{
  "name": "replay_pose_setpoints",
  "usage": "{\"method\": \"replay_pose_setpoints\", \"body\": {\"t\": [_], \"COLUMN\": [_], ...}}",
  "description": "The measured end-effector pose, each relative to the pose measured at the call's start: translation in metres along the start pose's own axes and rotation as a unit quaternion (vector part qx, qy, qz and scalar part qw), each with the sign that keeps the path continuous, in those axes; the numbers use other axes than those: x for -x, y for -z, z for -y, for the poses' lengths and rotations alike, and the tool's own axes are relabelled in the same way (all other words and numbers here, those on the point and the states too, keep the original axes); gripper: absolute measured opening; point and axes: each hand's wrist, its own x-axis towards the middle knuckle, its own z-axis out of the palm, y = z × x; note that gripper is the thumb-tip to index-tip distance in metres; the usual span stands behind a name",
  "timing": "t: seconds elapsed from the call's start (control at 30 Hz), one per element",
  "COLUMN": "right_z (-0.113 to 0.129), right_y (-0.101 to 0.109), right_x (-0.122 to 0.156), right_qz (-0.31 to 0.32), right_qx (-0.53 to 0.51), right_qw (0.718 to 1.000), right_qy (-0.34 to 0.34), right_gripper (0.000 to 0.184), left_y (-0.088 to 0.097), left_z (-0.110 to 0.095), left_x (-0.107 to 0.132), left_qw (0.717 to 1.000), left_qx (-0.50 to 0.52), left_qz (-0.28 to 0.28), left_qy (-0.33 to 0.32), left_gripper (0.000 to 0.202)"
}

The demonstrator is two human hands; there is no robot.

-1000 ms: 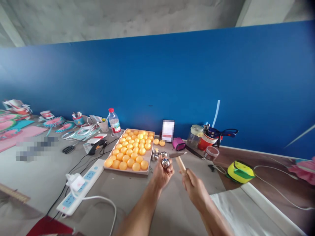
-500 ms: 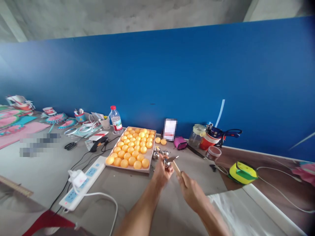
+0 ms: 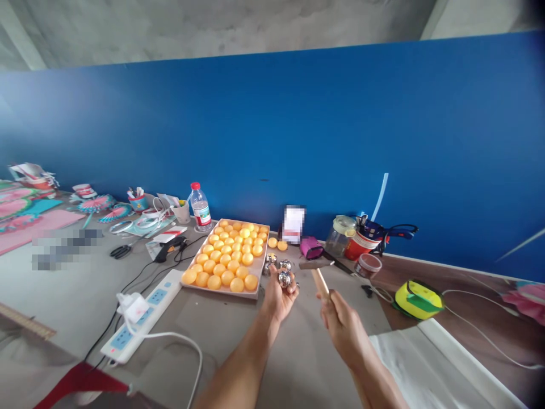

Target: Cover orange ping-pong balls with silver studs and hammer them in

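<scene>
My left hand (image 3: 277,296) is closed around a shiny silver ball (image 3: 285,278), its mirror-like side facing up between the fingers. In my right hand (image 3: 340,317) is a small hammer (image 3: 321,281), gripped by its wooden handle. The dark metal head is up and to the right of the ball, apart from it. Several more silver balls (image 3: 271,259) lie on the table just beyond my left hand. To the left, a shallow tray (image 3: 259,258) holds rows of orange balls (image 3: 227,277), and two loose orange balls (image 3: 281,245) rest behind the silver ones.
A white power strip (image 3: 140,318) with a plugged-in charger lies at left. Behind stand a water bottle (image 3: 201,207), a purple pouch (image 3: 311,247), a glass jar (image 3: 340,236) and a red cup (image 3: 360,246) of tools. A yellow-green case (image 3: 419,299) sits at right.
My right hand has drawn the hammer away from the silver ball, to the right and slightly up. My left hand has barely moved and still holds the ball.
</scene>
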Motion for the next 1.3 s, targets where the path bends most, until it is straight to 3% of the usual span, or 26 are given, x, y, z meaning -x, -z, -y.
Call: {"method": "replay_pose_setpoints", "body": {"t": [0.13,0.3,0.47,0.6,0.77,0.93,1.07,1.23,1.3], "right_z": [-0.0021,-0.0021,-0.0005,-0.0025,-0.0034,-0.0017,0.0008,0.0007,0.0006], "right_y": [-0.0031,-0.0027,-0.0037,-0.0005,-0.0033,-0.0002,-0.0011,0.0008,-0.0001], "right_x": [-0.0003,-0.0002,-0.0018,-0.0011,-0.0008,-0.0002,0.0003,0.0016,0.0019], "right_qz": [0.035,-0.006,0.052,0.007,0.046,-0.007,0.034,-0.013,-0.003], "right_qx": [0.031,-0.044,0.031,-0.027,0.022,-0.05,0.019,-0.043,-0.025], "right_qw": [0.999,0.999,0.998,1.0,0.999,0.999,0.999,0.999,1.0], "right_qy": [-0.011,0.001,-0.02,-0.007,-0.017,-0.009,-0.031,-0.005,-0.009], "right_gripper": [0.026,0.032,0.027,0.032,0.027,0.034,0.028,0.032,0.029], "left_y": [-0.0044,-0.0038,-0.002,-0.0028,-0.0028,0.0006,0.0015,0.0003,0.0001], "left_z": [0.0006,0.002,0.0027,0.003,0.0028,0.0031,0.0058,0.0029,0.002], "left_x": [0.0031,0.0041,0.0007,0.0008,0.0009,0.0003,-0.0004,0.0004,0.0002], "left_qw": [0.998,0.999,0.996,0.999,0.996,0.999,0.994,0.999,0.998], "left_qx": [-0.025,-0.033,-0.049,-0.037,-0.046,-0.042,-0.071,-0.05,-0.053], "left_qz": [-0.061,0.005,-0.071,-0.01,-0.071,-0.01,-0.08,0.001,-0.027], "left_qy": [-0.001,-0.008,-0.013,0.004,-0.005,-0.006,-0.02,-0.007,-0.004], "left_gripper": [0.04,0.039,0.038,0.041,0.042,0.042,0.042,0.041,0.041]}}
